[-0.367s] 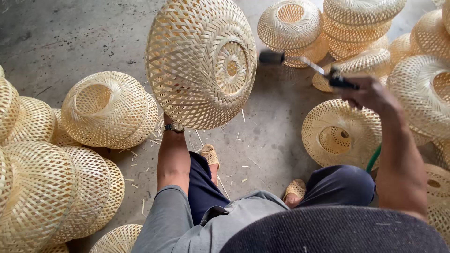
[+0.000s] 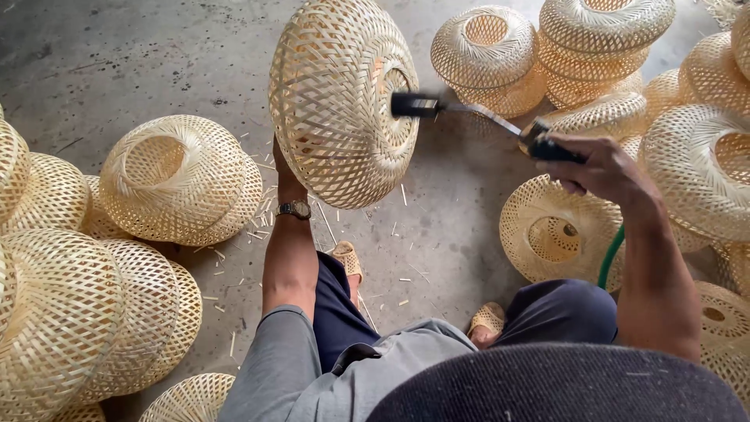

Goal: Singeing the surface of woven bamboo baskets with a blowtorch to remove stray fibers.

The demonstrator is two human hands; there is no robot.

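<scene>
the left hand (image 2: pixel 283 166) holds a round, pale woven bamboo lampshade (image 2: pixel 340 101) up above the grey concrete floor (image 2: pixel 117 62); its fingers are hidden behind the weave, so their state cannot be told. the right hand (image 2: pixel 601 168) has its fingers wrapped around a black-handled metal tool (image 2: pixel 476 117), whose black tip touches the lampshade's opening. more woven shades (image 2: pixel 176 180) lie along the floor's left and right edges.

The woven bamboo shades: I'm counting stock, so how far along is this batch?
Done or waiting, I cannot tell: shades lie piled on the left and stacked on the right. In hand: the left hand holds up one shade while the right hand points a black nozzle tool at its opening.
</scene>
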